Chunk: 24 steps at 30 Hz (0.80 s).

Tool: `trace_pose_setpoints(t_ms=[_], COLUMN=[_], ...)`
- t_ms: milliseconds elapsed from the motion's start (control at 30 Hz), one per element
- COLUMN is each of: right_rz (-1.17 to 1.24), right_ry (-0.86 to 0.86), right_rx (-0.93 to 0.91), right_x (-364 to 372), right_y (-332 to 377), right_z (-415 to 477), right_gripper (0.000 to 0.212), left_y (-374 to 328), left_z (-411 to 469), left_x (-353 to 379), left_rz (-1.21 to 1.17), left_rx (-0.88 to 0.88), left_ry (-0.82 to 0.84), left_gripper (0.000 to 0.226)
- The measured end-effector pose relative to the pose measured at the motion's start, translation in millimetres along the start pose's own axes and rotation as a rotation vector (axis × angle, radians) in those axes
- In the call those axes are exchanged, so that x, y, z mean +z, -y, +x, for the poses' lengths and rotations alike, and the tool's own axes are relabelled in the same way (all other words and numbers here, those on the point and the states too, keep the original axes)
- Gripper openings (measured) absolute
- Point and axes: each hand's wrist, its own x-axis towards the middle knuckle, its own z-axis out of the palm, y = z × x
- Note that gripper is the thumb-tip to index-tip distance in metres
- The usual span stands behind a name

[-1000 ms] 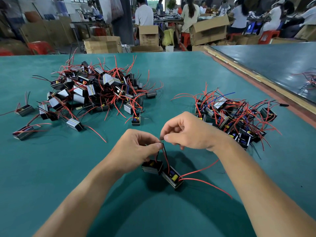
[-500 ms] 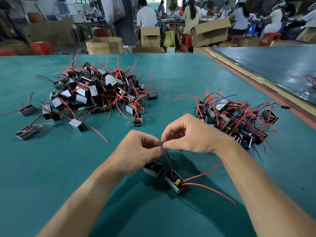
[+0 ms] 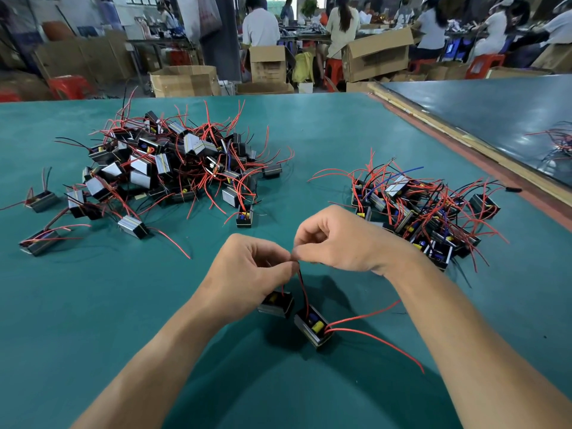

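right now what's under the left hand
A small black module with a yellow part shows below the left hand. The hand covers the module's left side and the tips of the wires it pinches.

Bare left hand and right hand, bare forearms.
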Motion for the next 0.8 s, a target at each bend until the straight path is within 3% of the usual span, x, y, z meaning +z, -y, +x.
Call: trace_pose_setpoints(t_ms=[100, 233, 500, 800], right_rz=[0.011, -0.059, -0.152, -0.152], right_ry=[-0.029, -0.038, 0.003, 0.045], right_rx=[-0.131, -0.167, -0.083, 0.028], right_x=[-0.6, -1.6, 2.0, 3.4], right_y=[0.3, -3.2, -0.2, 2.7], right_z=[-0.4, 0.4, 0.0, -1.8], right_gripper=[0.01, 0.007, 0.014, 0.017], left_y=[1.3, 1.3, 1.0, 0.5], left_z=[1.7, 1.4, 2.0, -4.0], left_x=[-3.6, -3.5, -2.8, 1.5], left_rz=[-0.011, -0.015, 0.029, 0.293], left_rx=[-0.024, -0.043, -0.028, 0.193], left_ry=[-0.027, -0.032, -0.053, -0.128], left_gripper=[0.012, 0.013, 0.013, 0.015])
